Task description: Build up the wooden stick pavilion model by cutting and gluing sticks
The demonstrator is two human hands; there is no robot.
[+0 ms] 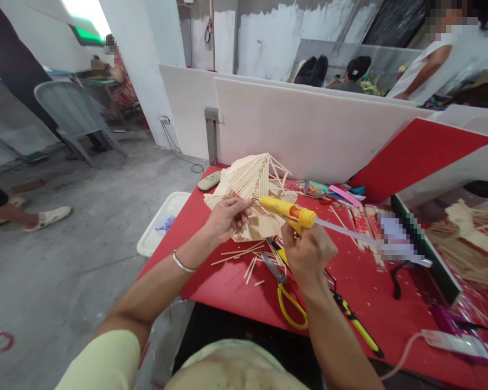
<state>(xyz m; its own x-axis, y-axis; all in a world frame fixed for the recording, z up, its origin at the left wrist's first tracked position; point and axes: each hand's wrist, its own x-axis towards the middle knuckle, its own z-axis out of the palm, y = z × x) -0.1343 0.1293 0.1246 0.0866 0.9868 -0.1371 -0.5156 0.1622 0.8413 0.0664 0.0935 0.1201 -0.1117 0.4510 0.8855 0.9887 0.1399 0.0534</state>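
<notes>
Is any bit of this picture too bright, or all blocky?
Head view: white glare blazes at the upper left; head view: blocky squares cover a pale patch above the flat red table; head view: the yellow plastic glue gun looks fairly clear.

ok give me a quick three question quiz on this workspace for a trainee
1. Which hand holds the glue gun?
2. True or false: the scissors lie on the table.
3. What colour is the table?
A) green
B) blue
C) red

Key:
1. The right hand.
2. True.
3. C
</notes>
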